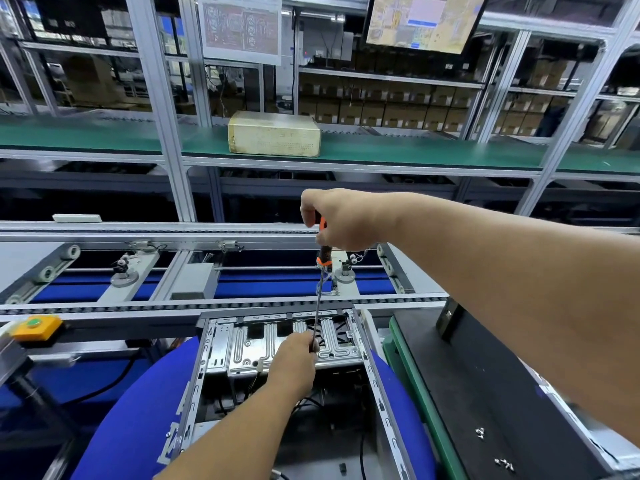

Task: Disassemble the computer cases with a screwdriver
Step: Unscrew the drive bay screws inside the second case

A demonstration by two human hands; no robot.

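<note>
An open computer case lies in front of me on a blue round pad, its silver drive cage at the far end. My right hand grips the orange and black handle of a long screwdriver held nearly upright. Its thin shaft runs down to the drive cage. My left hand reaches into the case and pinches the shaft near the tip. The tip itself is hidden behind my left fingers.
A black side panel lies on a green mat to the right, with loose screws on it. A conveyor rail crosses behind the case. A yellow button box sits left. A cardboard box stands on the green shelf.
</note>
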